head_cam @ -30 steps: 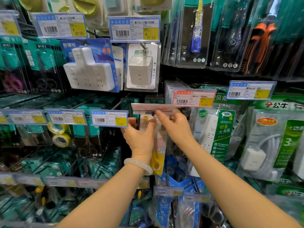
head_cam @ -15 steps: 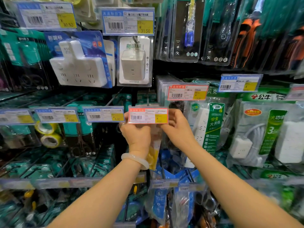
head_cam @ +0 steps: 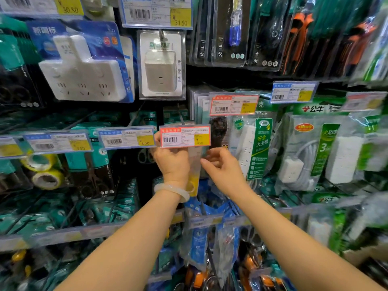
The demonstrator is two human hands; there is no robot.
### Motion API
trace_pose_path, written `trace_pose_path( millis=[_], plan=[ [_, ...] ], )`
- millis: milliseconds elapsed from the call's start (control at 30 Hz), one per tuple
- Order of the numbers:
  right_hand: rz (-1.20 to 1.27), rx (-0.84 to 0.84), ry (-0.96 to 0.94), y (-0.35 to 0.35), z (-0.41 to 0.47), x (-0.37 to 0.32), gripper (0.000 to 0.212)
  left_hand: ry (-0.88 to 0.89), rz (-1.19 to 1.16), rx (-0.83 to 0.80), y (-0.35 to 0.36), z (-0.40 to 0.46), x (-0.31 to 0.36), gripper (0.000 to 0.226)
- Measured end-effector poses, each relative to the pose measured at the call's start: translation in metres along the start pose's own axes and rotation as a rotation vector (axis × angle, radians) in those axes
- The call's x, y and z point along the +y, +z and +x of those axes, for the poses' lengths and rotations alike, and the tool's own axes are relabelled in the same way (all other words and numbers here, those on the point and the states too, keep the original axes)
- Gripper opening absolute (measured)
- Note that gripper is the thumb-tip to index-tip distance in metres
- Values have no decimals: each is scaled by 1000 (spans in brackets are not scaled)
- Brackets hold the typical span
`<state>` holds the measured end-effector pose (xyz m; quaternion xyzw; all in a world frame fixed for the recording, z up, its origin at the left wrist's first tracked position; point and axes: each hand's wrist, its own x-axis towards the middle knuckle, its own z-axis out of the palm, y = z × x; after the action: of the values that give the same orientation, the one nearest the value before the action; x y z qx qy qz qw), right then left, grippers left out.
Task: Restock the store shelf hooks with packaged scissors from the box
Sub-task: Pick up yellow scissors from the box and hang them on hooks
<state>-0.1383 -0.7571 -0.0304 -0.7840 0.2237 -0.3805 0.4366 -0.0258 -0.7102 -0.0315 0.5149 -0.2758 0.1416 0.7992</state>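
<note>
left hand: raised to the red tag, fingers curled up behind its lower edge — whether the tag or the pack behind it is being pinched can't be told, the fingertips are hidden.
right hand: held just right of the pack, fingers loosely curled, nothing gripped; the fingertips are near the pack's edge, contact can't be made out.
scissors pack: a clear bag with yellow handles low down, hung under the red tag, between the two hands — partly hidden by the left hand and wrist.
red tag: flipped down flat on the hook's front end, barcode and yellow price patch can be seen.
bracelet: pale bangle, worn on the left wrist.
blue tags: lined up to the left on the same row, tape rolls and dark scissors packs hung below them.
power strips: bagged, hung to the right of the hands.
adapters: white plug blocks in blister packs, up on the row above.
</note>
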Motion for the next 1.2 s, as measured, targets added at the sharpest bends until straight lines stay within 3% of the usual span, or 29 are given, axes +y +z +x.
trace_pose_path(
  millis=[200,367,600,867,1067,1200],
  plan=[
    [-9,-36,35,7,-9,-3,17,-5,-6,-75,-6,2,-9,25],
    [-51,-45,58,2,-21,7,13,167,-55,-67,-10,4,-5,52],
    [-64,-36,46,4,-23,15,8,25,-90,-72,-1,-4,-5,26],
    [28,32,-139,21,2,-6,27,-147,-40,-186,-13,-3,-6,35],
    [199,-75,-173,20,14,0,48,-134,66,-320,-29,0,-3,31],
    [217,-88,-181,17,27,1,48,-123,56,-340,-33,3,2,36]
  ],
)
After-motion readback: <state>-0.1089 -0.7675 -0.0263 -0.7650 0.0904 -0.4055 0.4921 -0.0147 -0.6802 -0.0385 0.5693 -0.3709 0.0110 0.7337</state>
